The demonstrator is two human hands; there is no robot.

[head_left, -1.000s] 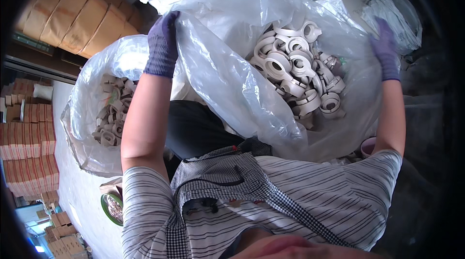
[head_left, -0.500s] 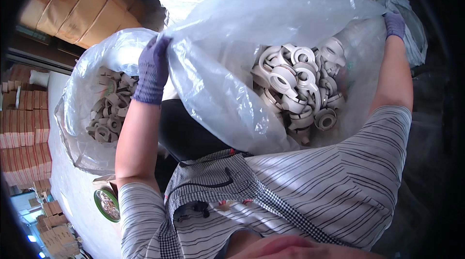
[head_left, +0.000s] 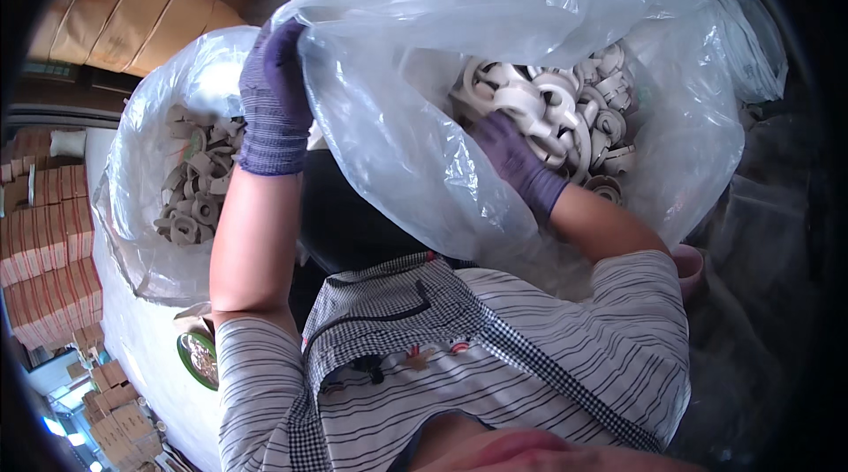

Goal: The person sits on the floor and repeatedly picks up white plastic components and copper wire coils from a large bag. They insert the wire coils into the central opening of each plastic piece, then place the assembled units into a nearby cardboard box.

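My left hand [head_left: 276,88], in a purple knitted glove, is closed on the gathered rim of a large clear plastic bag [head_left: 393,154] and holds it up. Inside that bag lies a heap of pale beige ring-shaped parts [head_left: 521,104], some with side lugs. My right hand [head_left: 517,158], in a matching glove, is down in the bag at the near left side of the heap. Its fingers are blurred and partly hidden against the parts, so their grip does not show.
To the left stands a second clear bag [head_left: 146,154] with darker grey-brown parts [head_left: 199,189]. A green-rimmed round container [head_left: 198,359] sits on the floor. Large brown cartons [head_left: 132,17] and red-striped stacks [head_left: 49,251] line the left. A pink object [head_left: 688,271] shows at right.
My right hand has let go of the bag's far right rim and come down into the bag onto the parts. My left hand keeps its hold; the bag's right side has sagged outward.
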